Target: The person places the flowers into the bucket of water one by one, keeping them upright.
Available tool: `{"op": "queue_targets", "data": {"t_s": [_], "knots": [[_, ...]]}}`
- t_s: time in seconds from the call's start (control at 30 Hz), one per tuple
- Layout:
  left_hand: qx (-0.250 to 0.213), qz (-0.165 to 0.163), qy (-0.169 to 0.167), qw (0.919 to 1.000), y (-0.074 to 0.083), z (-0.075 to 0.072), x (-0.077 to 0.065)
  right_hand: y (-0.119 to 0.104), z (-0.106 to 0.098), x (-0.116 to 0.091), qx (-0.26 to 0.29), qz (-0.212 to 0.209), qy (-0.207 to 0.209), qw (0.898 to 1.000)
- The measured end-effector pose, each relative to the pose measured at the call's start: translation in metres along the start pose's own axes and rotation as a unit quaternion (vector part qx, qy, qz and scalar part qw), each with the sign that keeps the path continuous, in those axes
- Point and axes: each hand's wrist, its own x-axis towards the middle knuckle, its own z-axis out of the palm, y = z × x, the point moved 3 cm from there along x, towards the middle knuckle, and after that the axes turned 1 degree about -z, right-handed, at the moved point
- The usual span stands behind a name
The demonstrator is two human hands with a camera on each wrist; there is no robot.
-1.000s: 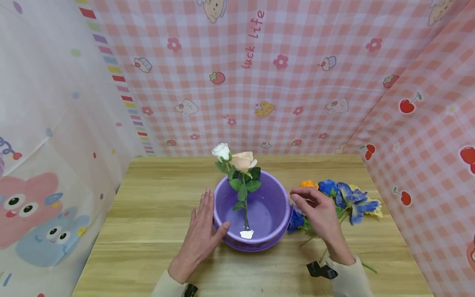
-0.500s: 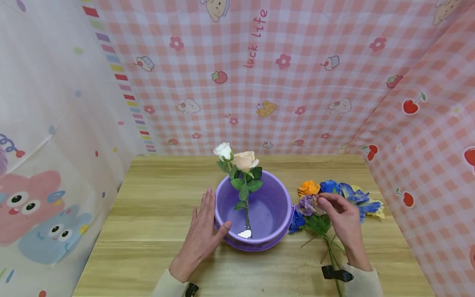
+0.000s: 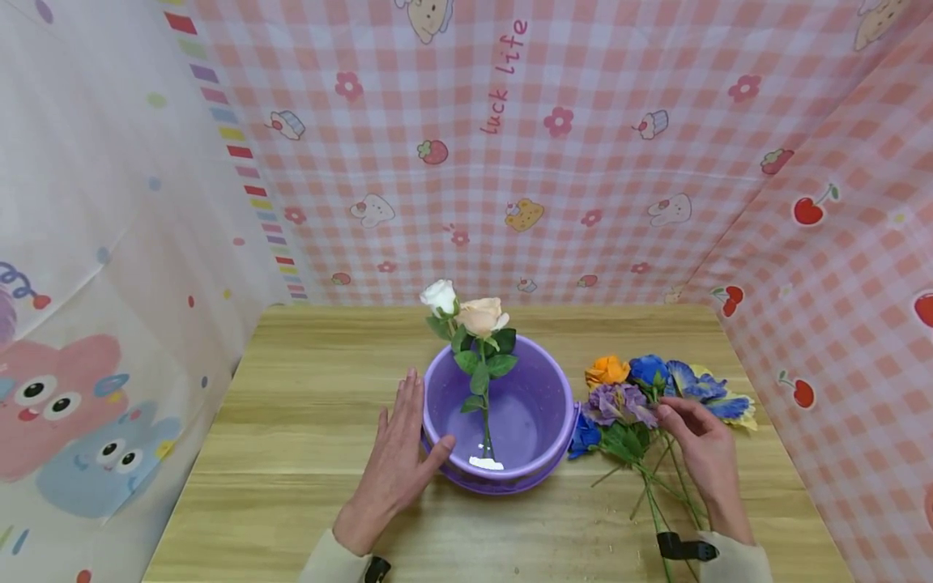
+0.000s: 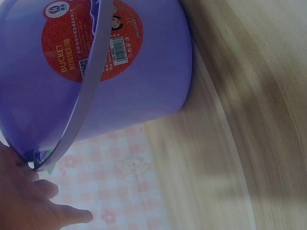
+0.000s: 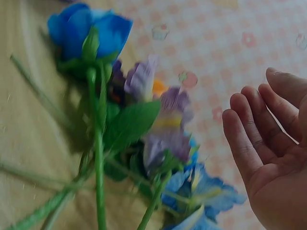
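A round purple plastic bucket [image 3: 535, 405] stands upright at the centre of the head view, on the light wood-grain tabletop [image 3: 306, 413]; in it are a white fabric rose [image 3: 440, 298] and a peach fabric rose [image 3: 483, 316], their leafy green stems slanting down inside while both blooms rise above the rim's upper left.

The left hand [image 3: 397, 461], at the lower centre-left, lies spread against the bucket's wall, its thumb over the rim; the left wrist view shows a round orange-red label [image 4: 67, 40] on the bucket's side, crossed by its purple handle [image 4: 88, 88].

The right hand [image 3: 701, 445], at the lower right, has loosely bent fingers with free tips, just beside a blue fabric rose [image 3: 647, 370]; around that lie an orange fabric flower [image 3: 607, 371], a purple ruffled flower [image 3: 618, 403], a blue-and-yellow ruffled flower [image 3: 703, 382] and a second blue flower [image 3: 585, 437], all outside the bucket.
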Motion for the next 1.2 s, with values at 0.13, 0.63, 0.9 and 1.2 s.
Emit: {"op": "queue_targets", "data": {"t_s": [0.13,0.63,0.9,1.2], "knots": [[0.002,0.002,0.001,1.0,0.0,0.0,0.0,0.01,-0.01,0.001,-0.006,0.011,-0.007,1.0],[-0.004,0.004,0.005,1.0,0.001,0.0,0.0,0.047,-0.041,-0.003,-0.154,0.05,-0.073,0.984],[0.001,0.007,0.008,0.9999,0.0,0.001,0.0,0.055,-0.047,-0.012,-0.229,0.053,-0.067,0.97],[-0.005,0.002,0.0,1.0,0.001,0.0,0.0,0.059,-0.053,-0.011,-0.275,0.103,-0.074,0.953]]}}
